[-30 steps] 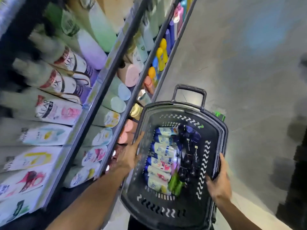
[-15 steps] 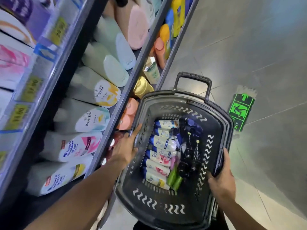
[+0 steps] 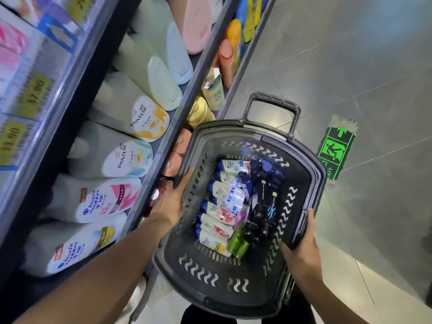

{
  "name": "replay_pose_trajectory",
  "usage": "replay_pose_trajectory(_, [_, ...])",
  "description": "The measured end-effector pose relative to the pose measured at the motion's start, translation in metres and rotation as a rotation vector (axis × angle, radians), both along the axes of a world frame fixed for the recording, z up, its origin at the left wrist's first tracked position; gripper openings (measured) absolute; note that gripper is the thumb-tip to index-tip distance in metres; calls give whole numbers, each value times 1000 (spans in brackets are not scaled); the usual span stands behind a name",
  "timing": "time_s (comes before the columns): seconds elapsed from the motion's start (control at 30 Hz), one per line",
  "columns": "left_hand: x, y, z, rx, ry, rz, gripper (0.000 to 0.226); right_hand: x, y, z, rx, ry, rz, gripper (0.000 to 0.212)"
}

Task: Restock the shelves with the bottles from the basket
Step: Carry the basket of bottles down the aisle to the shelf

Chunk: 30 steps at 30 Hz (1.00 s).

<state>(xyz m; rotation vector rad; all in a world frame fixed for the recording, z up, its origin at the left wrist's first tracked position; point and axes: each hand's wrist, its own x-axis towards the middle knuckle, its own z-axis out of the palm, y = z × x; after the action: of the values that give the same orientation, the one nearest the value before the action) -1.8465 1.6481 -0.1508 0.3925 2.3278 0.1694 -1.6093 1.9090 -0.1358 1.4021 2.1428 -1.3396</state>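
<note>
both hands, left [image 3: 169, 203] and right [image 3: 301, 249], grip the basket [image 3: 210, 277] rim at opposite sides.

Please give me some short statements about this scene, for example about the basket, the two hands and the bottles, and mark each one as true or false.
1. Both hands grip the dark grey plastic basket by its rim. True: the left hand is on the rim nearest the shelves, the right hand on the opposite rim.
2. The basket is empty. False: a row of small white bottles with blue caps lies inside, beside dark bottles.
3. The large white Pantene bottles are in the basket. False: they are on the shelf.
4. A green exit sign is stuck on the grey floor. True.
5. The right hand holds a bottle. False: it holds only the basket.
</note>
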Motion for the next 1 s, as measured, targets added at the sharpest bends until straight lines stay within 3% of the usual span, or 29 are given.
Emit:
replay_pose_trajectory(0.2, [40,-10,25,-14,46,99,126,5,2,-3,11,3,112,125])
replay_pose_trajectory(0.3, [89,-20,41,22,276,136,108,7,4,-2,8,14,124,123])
replay_pose_trajectory(0.4, [158,-33,45,95,473,475,87,6,6,-1,-22,45,122,121])
replay_pose_trajectory(0.5, [229,-25,34,-66,229,1151,89,6,8,-3,-34,83,142,120])
replay_pose_trajectory(0.6, [267,-3,24,-83,-129,1487,72,10,8,-9,-21,48,150,124])
replay_pose_trajectory(0.7, [262,7,24,-129,-176,1502,40,10,12,-12,2,34,173,126])
replay_pose_trajectory(1.0, [247,-7,23,-33,-236,1444,31,6,17,-14,-16,-26,185,130])
